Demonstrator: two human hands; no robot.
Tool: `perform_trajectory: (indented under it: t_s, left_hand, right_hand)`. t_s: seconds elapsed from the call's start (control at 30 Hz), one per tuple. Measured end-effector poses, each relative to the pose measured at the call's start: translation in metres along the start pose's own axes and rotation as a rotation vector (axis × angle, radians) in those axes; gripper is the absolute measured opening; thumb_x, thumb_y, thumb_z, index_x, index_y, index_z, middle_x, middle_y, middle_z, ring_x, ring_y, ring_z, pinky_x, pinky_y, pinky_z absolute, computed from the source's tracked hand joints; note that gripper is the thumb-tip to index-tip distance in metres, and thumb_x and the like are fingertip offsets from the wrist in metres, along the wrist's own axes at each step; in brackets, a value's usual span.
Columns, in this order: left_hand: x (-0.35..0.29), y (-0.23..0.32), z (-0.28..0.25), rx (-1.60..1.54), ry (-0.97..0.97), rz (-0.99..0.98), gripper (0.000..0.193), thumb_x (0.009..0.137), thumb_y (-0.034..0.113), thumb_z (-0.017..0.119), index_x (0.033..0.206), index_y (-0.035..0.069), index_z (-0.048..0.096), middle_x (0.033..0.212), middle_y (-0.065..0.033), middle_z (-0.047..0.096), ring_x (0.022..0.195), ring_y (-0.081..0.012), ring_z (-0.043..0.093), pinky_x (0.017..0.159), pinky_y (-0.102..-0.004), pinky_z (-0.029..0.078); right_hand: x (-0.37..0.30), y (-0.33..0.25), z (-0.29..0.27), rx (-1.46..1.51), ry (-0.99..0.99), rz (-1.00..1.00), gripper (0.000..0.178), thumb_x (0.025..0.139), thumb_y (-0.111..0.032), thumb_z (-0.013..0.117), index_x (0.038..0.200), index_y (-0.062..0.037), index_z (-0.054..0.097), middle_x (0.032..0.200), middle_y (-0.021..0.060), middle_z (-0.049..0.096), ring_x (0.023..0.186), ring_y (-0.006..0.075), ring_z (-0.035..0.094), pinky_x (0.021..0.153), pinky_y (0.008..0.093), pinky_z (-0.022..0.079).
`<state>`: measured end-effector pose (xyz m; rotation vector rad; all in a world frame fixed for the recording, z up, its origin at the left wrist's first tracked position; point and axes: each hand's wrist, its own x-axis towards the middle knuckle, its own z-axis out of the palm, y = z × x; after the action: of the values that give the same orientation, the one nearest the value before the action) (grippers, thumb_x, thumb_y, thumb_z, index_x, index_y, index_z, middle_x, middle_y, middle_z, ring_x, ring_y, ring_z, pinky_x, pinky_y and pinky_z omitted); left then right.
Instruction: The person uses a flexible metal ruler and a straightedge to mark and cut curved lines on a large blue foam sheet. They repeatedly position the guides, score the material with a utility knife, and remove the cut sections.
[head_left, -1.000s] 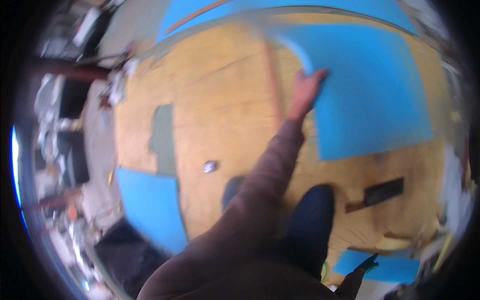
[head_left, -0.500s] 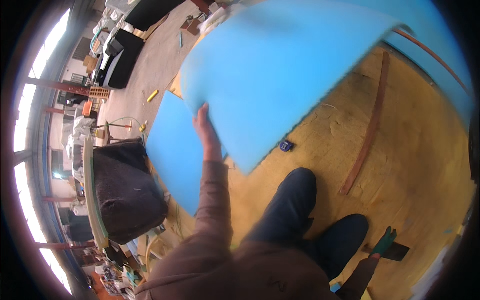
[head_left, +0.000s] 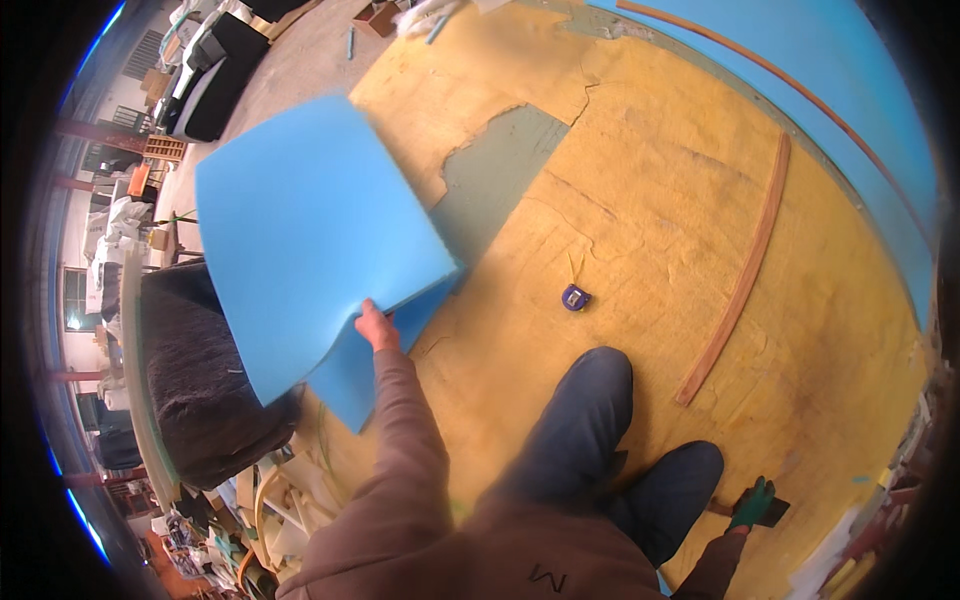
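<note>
My bare left hand [head_left: 376,326] grips the near edge of a blue foam sheet [head_left: 310,220], thumb on top, and the sheet creases at the grip. The sheet is raised and tilted at my left. Below it, part of another blue foam sheet [head_left: 343,395] shows. My right hand [head_left: 752,505], in a green glove, is closed around a broad-bladed tool at the lower right. Its dark, flat rectangular blade [head_left: 774,513] sticks out to the right and a bit of brown handle to the left. The tool's exact kind is unclear.
I kneel on a worn yellow work surface [head_left: 640,200] with a grey-green patch. A blue tape measure [head_left: 575,297] lies before my knees, a long wooden strip [head_left: 740,270] to the right. Another blue sheet [head_left: 800,60] with a strip lies far right. A dark draped bin [head_left: 195,370] stands left.
My left hand has swung the blue sheet from the far middle to the left and lowered it, uncovering the yellow surface. The gloved right hand has shifted slightly left, keeping the tool.
</note>
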<state>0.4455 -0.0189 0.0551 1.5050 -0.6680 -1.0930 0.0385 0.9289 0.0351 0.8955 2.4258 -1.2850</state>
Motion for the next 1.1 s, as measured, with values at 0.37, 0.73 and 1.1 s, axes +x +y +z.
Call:
perform_trajectory:
  t_s: [0.37, 0.73, 1.1]
  left_hand:
    - [0.004, -0.056, -0.071, 0.170, -0.016, -0.352, 0.068, 0.103, 0.050, 0.066, 0.128, -0.012, 0.055, 0.123, -0.0223, 0.064, 0.100, -0.0365, 0.069, 0.084, -0.0530, 0.062]
    - [-0.178, -0.099, 0.045, 0.950, -0.782, -0.054, 0.040, 0.100, 0.034, 0.076, 0.116, -0.001, 0.069, 0.091, -0.0099, 0.068, 0.076, -0.0201, 0.068, 0.063, -0.0323, 0.055]
    - [-0.303, -0.131, 0.196, 1.220, -1.179, 0.768, 0.038, 0.080, 0.020, 0.082, 0.110, 0.007, 0.062, 0.104, -0.0203, 0.060, 0.097, -0.0413, 0.061, 0.084, -0.0502, 0.054]
  right_hand:
    - [-0.045, -0.088, 0.114, -0.101, -0.235, -0.100, 0.057, 0.106, -0.036, 0.067, 0.154, -0.0082, 0.053, 0.139, 0.0058, 0.063, 0.115, 0.0155, 0.061, 0.092, 0.0295, 0.047]
    - [-0.080, -0.189, 0.382, -0.644, 0.096, -0.518, 0.065, 0.087, -0.040, 0.080, 0.135, -0.0036, 0.058, 0.123, 0.0217, 0.067, 0.108, 0.0428, 0.068, 0.093, 0.0510, 0.056]
    - [-0.009, -0.180, 0.283, -0.001, -0.065, -0.336, 0.044, 0.089, -0.017, 0.081, 0.128, -0.0020, 0.068, 0.105, 0.0069, 0.074, 0.087, 0.0183, 0.068, 0.075, 0.0339, 0.056]
